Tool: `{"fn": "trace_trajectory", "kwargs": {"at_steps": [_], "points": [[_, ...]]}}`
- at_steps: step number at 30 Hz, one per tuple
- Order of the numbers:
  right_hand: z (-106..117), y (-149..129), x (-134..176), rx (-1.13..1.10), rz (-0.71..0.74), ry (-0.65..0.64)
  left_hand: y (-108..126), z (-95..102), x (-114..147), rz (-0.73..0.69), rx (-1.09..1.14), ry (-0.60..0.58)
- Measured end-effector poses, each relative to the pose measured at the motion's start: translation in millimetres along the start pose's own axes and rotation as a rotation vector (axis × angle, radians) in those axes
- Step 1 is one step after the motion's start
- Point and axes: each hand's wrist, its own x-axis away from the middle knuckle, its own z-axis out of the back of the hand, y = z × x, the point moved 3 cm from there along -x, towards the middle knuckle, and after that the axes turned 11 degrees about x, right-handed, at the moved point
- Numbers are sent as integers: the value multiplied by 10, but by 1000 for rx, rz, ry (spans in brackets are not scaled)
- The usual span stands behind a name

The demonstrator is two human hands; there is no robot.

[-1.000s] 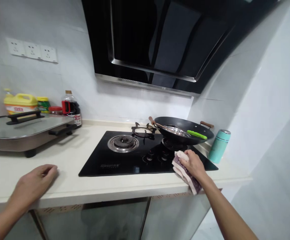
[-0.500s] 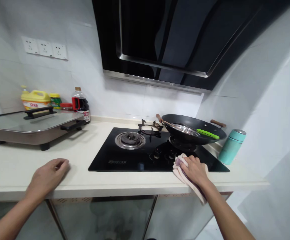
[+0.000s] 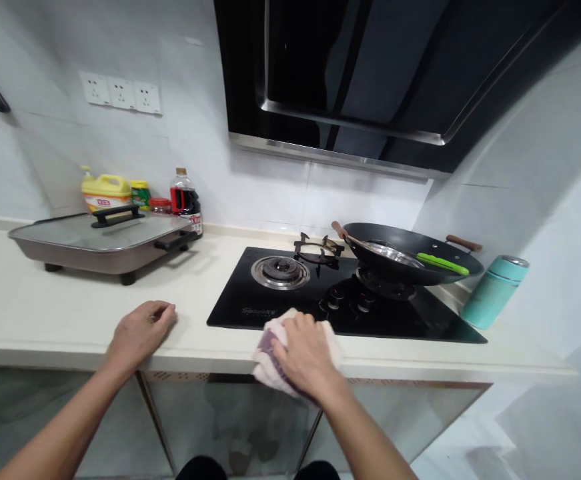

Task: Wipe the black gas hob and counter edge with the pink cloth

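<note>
My right hand (image 3: 306, 348) presses a pale pink cleaning cloth (image 3: 270, 365) with a purple patch. The cloth lies over the front edge of the black glass gas hob (image 3: 235, 303), and part of it hangs past the counter's edge. Its fingers are closed over the cloth. Loosely curled, my left hand (image 3: 143, 333) rests on the white countertop (image 3: 60, 313) left of the hob, with nothing seen in it. Behind the cloth are the left burner (image 3: 280, 272) and two control knobs (image 3: 335, 299).
A black wok (image 3: 395, 233) holding a green-handled utensil (image 3: 443, 264) sits on the right burner. A loose pan support (image 3: 319, 251) stands behind. Right is a turquoise flask (image 3: 495, 291); left, a lidded electric pan (image 3: 85, 257) and several bottles. A range hood (image 3: 340, 143) hangs overhead.
My right hand has slid the cloth leftward along the hob's front edge, from below the right knob to the left part. The view has turned left. My left hand stays on the counter.
</note>
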Motion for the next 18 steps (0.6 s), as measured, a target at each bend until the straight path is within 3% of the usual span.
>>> {"fn": "trace_trajectory", "kwargs": {"at_steps": [5,9,12,15,18], "points": [[-75,-1020,-413,-105,231,9,22,26,-16,-54,106,28],[-129,-1415,-625,-206,344,-22,240,90,206,-289,250,184],[-174,-1433,-711,-366,398,-78,512,-13,572,-519,277,194],[-208,-1231,-767,-494,415,-86,702,-276,869,-616,206,11],[-167,-798,-788,-571,378,9,745,-502,984,-607,43,-137]]}}
